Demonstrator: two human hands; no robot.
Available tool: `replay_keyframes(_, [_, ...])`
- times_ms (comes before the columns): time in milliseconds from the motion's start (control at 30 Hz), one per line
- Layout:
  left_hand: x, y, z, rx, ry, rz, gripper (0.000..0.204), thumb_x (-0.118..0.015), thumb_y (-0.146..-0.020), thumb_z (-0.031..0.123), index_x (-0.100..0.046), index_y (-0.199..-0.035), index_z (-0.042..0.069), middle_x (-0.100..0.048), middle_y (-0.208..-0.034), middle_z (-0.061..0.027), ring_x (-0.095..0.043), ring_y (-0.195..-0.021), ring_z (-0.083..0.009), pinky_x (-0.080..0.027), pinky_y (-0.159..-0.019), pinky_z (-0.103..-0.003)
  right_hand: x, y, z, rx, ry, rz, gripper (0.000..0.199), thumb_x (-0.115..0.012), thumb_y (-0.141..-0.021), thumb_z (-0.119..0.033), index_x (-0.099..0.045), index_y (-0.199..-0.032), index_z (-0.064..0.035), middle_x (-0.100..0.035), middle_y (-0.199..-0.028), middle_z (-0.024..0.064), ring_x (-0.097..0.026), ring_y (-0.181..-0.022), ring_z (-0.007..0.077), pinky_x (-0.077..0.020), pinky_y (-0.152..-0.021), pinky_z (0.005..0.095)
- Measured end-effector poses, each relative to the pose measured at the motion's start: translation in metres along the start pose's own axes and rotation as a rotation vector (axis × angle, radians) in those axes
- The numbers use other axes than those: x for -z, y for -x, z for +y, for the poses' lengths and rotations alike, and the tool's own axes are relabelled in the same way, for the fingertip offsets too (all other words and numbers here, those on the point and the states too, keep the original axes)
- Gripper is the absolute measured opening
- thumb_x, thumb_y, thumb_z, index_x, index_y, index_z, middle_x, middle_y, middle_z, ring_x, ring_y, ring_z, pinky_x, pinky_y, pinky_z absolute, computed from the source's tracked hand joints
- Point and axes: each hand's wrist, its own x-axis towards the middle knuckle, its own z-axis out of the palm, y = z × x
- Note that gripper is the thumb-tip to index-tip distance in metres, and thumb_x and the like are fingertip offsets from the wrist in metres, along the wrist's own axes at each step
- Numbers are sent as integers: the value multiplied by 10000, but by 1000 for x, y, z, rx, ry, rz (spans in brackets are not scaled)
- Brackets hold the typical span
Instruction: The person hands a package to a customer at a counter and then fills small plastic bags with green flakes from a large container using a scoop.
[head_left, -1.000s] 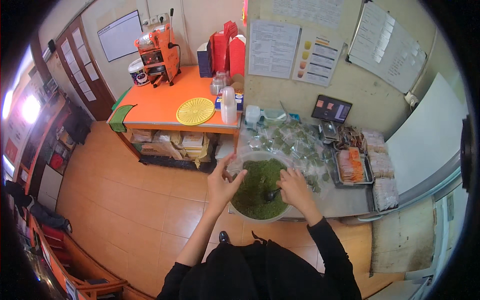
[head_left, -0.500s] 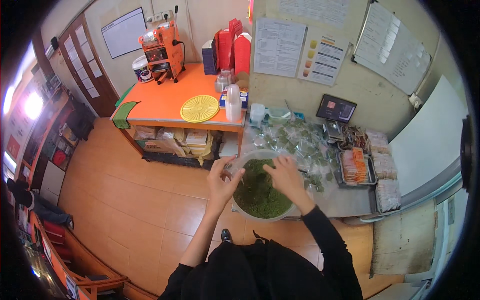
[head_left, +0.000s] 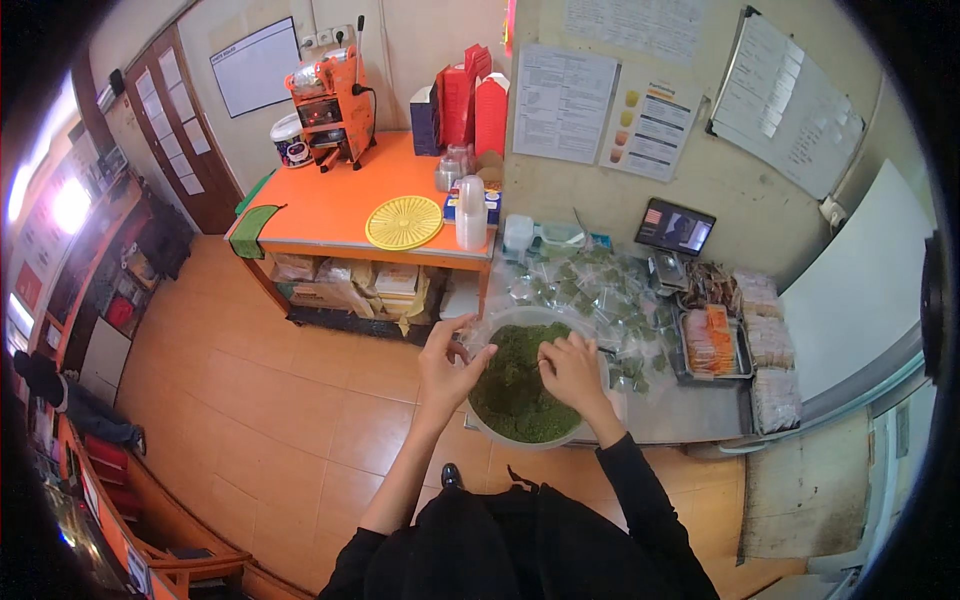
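A round translucent tub [head_left: 597,425] of fine green powder or chopped leaf [head_left: 530,395] is in front of me, with a darker hollow in the middle of the heap. My left hand [head_left: 445,375] is at its left rim, thumb and fingers curled around what looks like a small clear plastic bag [head_left: 468,338], hard to make out. Over the right part of the green heap is my right hand [head_left: 572,372], its fingers bunched and pointing down; anything in them is hidden. A short dark handle [head_left: 607,351] sticks out at the tub's right rim.
Many clear packets with green contents [head_left: 590,285] cover the metal table behind the tub. Right of them are a small scale [head_left: 667,268], a tray of orange packs [head_left: 712,345] and stacked pale packs [head_left: 772,340]. An orange counter [head_left: 330,205] holds a yellow lid [head_left: 404,222] and clear cups [head_left: 470,215].
My right hand has moved slightly down and right over the green heap, its fingers drawn closer together. My left hand stays at the left rim. The view has shifted a little.
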Motion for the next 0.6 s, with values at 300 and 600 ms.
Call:
replay_keyframes(300, [-22, 2, -15, -39, -87, -149, 578, -832, -652, 103, -601, -1179, 53, -620, -1015, -88, -539, -582, -118, -455, -541, -256, 61, -17, -3, -82, -39, 148, 68, -604, -774, -172, -595, -808, -114, -568, -762, 37, -504, -862, 260, -309, -793, 407])
replay_keyframes(600, [-59, 6, 1, -155, -119, -191, 566, -819, -653, 134, -583, -1158, 36, -640, -976, -145, -573, -726, -255, -486, -675, -348, 77, -13, -38, 195, 247, 356, 178, -641, -728, -108, -654, -906, -103, -551, -848, 43, -523, -916, 227, -350, -817, 399])
